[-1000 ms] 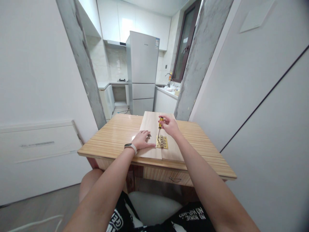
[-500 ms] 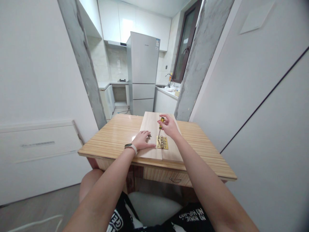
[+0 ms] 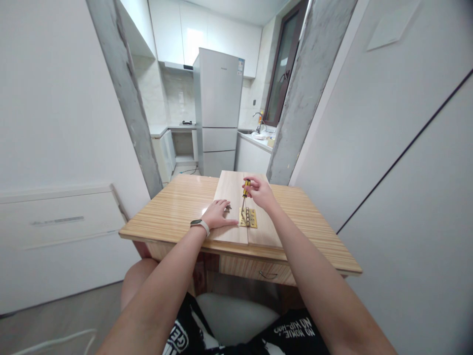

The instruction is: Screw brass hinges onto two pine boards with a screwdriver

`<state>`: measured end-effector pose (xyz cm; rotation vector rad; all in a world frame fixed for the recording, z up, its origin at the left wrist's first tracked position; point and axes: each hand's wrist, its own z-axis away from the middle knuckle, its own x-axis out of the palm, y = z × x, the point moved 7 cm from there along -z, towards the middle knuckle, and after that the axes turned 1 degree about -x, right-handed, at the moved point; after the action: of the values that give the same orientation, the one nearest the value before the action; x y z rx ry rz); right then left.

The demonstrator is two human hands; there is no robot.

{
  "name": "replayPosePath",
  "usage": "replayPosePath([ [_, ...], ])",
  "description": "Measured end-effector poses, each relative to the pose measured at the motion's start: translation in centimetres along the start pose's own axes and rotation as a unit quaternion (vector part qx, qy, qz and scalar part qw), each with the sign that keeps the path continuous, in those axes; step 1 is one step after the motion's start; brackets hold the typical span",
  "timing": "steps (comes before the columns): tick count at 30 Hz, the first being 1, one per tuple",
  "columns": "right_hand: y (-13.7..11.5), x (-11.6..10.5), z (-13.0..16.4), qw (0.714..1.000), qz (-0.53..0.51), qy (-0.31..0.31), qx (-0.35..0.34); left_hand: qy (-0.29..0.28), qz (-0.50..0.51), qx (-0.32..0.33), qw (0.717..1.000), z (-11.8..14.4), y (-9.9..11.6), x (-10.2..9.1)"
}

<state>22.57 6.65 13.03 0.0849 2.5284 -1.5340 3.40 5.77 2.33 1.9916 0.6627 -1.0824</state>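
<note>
The right hand [image 3: 260,192] covers most of the screwdriver [image 3: 245,192] handle. The screw heads on the brass hinge [image 3: 248,217] are too small to tell. Small objects by the left hand's fingers [image 3: 223,204] stay indistinct.

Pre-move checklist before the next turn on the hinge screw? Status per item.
1. Right hand closed on screwdriver handle: ok.
2. Tip down on the left leaf of the brass hinge: ok; seated in a screw head: cannot tell.
3. Shaft near upright: ok, slight tilt.
4. Left hand flat on the left board, bracing: ok.
5. Hinge spans the seam between both boards: ok.
6. Small metal bits by the left fingers are spare screws: cannot tell.
</note>
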Motion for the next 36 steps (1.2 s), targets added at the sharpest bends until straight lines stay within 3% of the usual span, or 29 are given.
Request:
replayPosePath([
  [9,-1.4,0.4,0.1,0.99,0.124,0.026,-0.059,-0.001,-0.007,0.001,1.0,0.0,-0.1,0.1],
  [16,-1.0,1.1,0.5,1.0,0.006,-0.005,-0.015,-0.003,-0.007,-0.001,1.0,0.0,0.0,0.1],
  [25,-0.8,0.6,0.5,0.997,-0.025,-0.068,0.001,-0.003,0.001,-0.007,1.0,0.0,-0.2,0.1],
  [30,-0.2,0.3,0.2,1.0,-0.005,-0.025,-0.001,-0.004,0.0,0.0,1.0,0.0,0.0,0.0],
  [36,-0.8,-0.2,0.4,0.992,0.114,0.036,-0.043,-0.005,0.001,0.001,1.0,0.1,0.3,-0.3],
])
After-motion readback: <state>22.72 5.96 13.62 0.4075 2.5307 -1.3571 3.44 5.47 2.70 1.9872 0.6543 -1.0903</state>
